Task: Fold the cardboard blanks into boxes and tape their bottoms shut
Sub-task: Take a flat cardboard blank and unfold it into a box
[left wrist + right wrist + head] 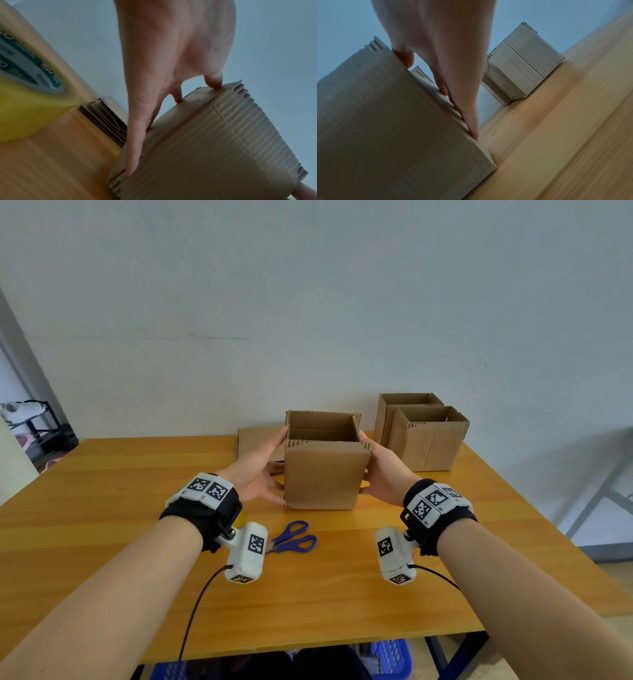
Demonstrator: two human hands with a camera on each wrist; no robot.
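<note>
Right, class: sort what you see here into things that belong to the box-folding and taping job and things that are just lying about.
Belongs to the job:
- open box held between left hand and right hand
- two folded boxes at the back
- flat cardboard blanks
- roll of tape
- blue scissors

Just lying about:
- blue basket under the table
- dark rack, far left

A plain packing workroom; bare pale wall (308, 285); wooden table (102, 542) bearing folded cardboard boxes (424, 436), flat blanks (106, 119), tape roll (25, 94), blue-handled scissors (294, 537).

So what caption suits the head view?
Both hands, left hand and right hand, steady an open cardboard box beside blue scissors.
</note>
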